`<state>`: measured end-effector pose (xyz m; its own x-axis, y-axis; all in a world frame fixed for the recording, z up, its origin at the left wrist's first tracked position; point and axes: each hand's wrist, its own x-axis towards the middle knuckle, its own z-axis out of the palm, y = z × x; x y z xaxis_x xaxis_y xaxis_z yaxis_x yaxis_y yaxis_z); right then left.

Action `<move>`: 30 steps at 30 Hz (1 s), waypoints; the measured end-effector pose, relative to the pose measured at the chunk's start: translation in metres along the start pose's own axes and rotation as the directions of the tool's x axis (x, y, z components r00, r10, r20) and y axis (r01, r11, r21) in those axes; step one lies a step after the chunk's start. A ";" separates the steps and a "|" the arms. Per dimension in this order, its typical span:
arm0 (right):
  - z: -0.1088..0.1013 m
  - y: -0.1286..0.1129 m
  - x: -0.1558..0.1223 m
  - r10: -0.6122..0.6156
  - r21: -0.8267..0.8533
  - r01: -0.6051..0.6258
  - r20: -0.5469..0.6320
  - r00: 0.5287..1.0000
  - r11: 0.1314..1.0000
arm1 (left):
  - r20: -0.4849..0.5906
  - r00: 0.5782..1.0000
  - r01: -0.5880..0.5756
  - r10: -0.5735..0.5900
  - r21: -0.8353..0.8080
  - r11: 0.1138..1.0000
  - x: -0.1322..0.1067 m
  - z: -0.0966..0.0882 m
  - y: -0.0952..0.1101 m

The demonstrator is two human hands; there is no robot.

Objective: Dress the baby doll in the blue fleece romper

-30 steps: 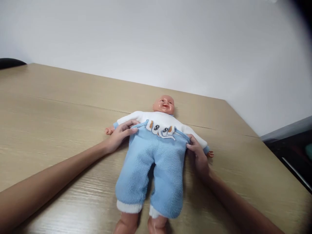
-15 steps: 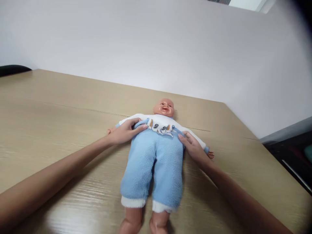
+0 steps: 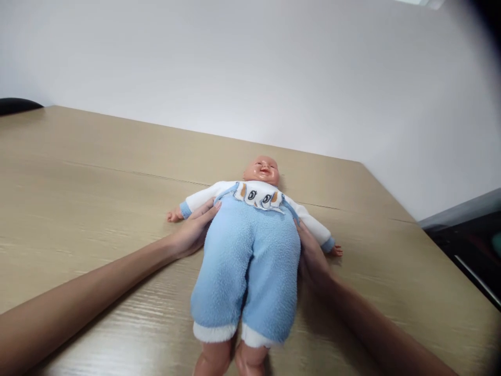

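Observation:
A baby doll [image 3: 261,169] lies on its back with its head away from me and its arms spread. It wears a white long-sleeved top [image 3: 311,222] and fuzzy blue overalls [image 3: 250,245] with white cuffs, straps and an animal-face bib. My left hand [image 3: 195,227] is closed on the overalls at the left side of the waist. Its thumb lies along the blue fabric; the other fingers partly disappear beneath the side. At the opposite side of the waist, my right hand [image 3: 313,256] grips the overalls, most of its fingers hidden behind the cloth.
The doll rests on a light wooden table [image 3: 117,209] with a thin seam across it. A pale wall [image 3: 235,68] rises behind the far edge. Part of a dark chair [image 3: 19,106] shows at the far left, and a black object [image 3: 462,250] stands beyond the right edge.
Both hands have slid from the top of the waist down around the doll's sides, and their fingers are now more hidden. The bib looks flatter, and the view has shifted slightly.

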<state>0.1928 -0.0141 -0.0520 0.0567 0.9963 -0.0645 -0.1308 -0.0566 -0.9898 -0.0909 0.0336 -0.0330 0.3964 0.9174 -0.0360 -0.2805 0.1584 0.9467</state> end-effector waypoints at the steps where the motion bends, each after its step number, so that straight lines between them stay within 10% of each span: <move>1: 0.000 -0.002 0.000 -0.008 -0.017 0.009 0.002 1.000 1.000 | -0.009 1.000 -0.006 0.006 -0.016 1.000 0.000 0.002 -0.002; 10: -0.014 -0.015 0.007 -0.082 -0.136 0.085 0.027 0.996 0.987 | 0.108 0.994 -0.048 0.023 0.238 0.970 0.009 -0.022 0.005; 16: -0.038 -0.016 0.014 -0.062 -0.283 0.121 0.209 0.976 0.951 | 0.241 0.971 -0.162 0.007 0.629 0.760 0.012 -0.048 0.028; 23: -0.050 -0.026 0.009 -0.168 -0.530 0.443 0.487 0.857 0.723 | 0.361 0.929 -0.346 0.077 0.777 0.526 0.012 -0.061 0.028; 26: -0.044 -0.025 0.006 -0.207 -0.465 0.464 0.502 0.840 0.754 | 0.322 0.945 -0.278 0.049 0.719 0.637 0.009 -0.058 0.025; 30: -0.031 -0.016 -0.002 -0.141 -0.296 0.241 0.322 0.936 0.924 | 0.203 0.979 -0.095 -0.013 0.515 0.852 0.003 -0.047 0.015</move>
<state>0.2253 -0.0168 -0.0402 -0.2472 0.9614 0.1205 0.1853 0.1690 -0.9680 -0.1348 0.0560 -0.0342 0.5693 0.8220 0.0171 0.1738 -0.1406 0.9747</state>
